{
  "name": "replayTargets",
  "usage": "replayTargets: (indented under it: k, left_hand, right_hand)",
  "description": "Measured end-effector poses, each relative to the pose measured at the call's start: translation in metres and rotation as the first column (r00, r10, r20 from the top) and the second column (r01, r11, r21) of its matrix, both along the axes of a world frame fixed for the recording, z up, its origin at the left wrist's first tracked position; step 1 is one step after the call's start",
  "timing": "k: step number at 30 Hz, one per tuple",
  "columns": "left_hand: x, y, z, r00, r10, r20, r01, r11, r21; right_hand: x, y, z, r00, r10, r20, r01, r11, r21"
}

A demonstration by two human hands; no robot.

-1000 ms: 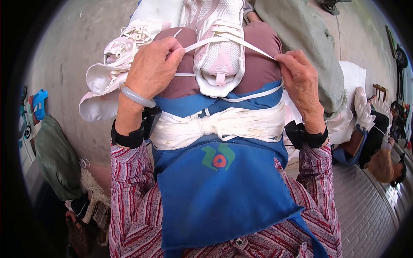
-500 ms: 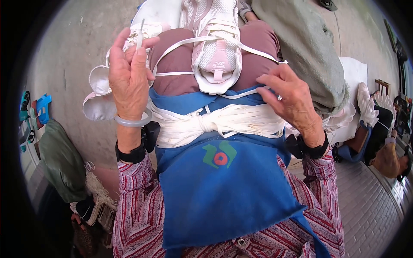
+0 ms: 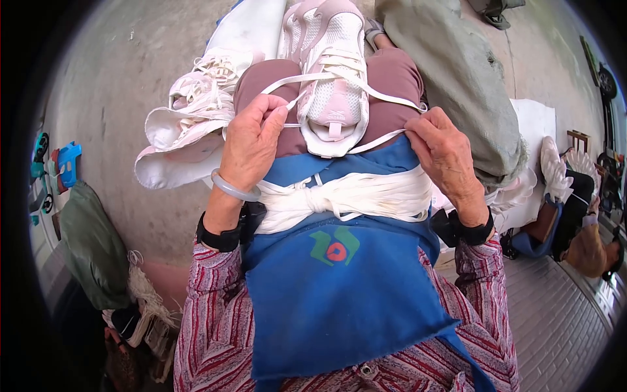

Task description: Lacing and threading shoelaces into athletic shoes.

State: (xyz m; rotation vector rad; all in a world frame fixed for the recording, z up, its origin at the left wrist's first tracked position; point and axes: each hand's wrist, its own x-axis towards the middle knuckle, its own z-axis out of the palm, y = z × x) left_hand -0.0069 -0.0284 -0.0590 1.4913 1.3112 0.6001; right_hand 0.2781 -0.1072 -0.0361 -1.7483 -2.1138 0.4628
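A white and pale pink sneaker (image 3: 334,108) lies across my lap, its heel toward me. Its white shoelace (image 3: 385,98) runs through the upper eyelets, with loose lengths looping out on both sides. Left of the heel, my left hand (image 3: 251,140) pinches a slim white piece with a narrow tip; whether it is a lace end or a small tool I cannot tell. My right hand (image 3: 441,147) is closed on the shoelace, right of the shoe. A bundle of white laces (image 3: 339,196), knotted in the middle, is tied across my blue apron (image 3: 339,307).
More pink and white shoes (image 3: 189,134) sit to my left, beside a white board (image 3: 251,29). A grey-green cloth (image 3: 450,85) lies on my right. At the far right a person (image 3: 588,242) sits near other pale shoes (image 3: 555,163). Dark green cloth (image 3: 95,242) hangs at far left.
My left hand has come down and right, from beside the shoes to the sneaker's heel, with the slim white piece. My right hand's fingers have closed on the lace.
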Motion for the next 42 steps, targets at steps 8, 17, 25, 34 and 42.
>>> replayTargets:
  k: [8,17,25,34,42]
  left_hand:
    - [0.002,0.010,-0.002,1.000,-0.003,0.000,0.003,1.000,-0.019]
    - [0.015,0.028,0.000,0.999,-0.015,-0.050,0.021,0.991,0.129]
    - [0.028,0.029,0.004,0.976,0.125,0.180,-0.104,0.987,-0.121]
    - [0.030,0.037,0.000,0.984,0.059,0.166,-0.046,0.996,-0.082]
    - [0.029,0.041,0.004,0.987,0.082,0.137,-0.064,0.989,-0.136]
  right_hand:
    - [-0.018,0.000,0.017,1.000,-0.010,-0.018,0.010,0.999,-0.033]
    - [-0.029,0.002,-0.004,0.968,0.229,0.102,-0.215,0.968,-0.130]
    - [-0.027,0.007,-0.004,1.000,0.011,0.017,-0.010,0.999,-0.039]
    - [-0.033,0.012,-0.007,0.999,0.031,-0.020,-0.032,0.996,-0.084]
    - [-0.032,0.024,-0.016,0.993,0.107,0.055,-0.108,0.994,0.028]
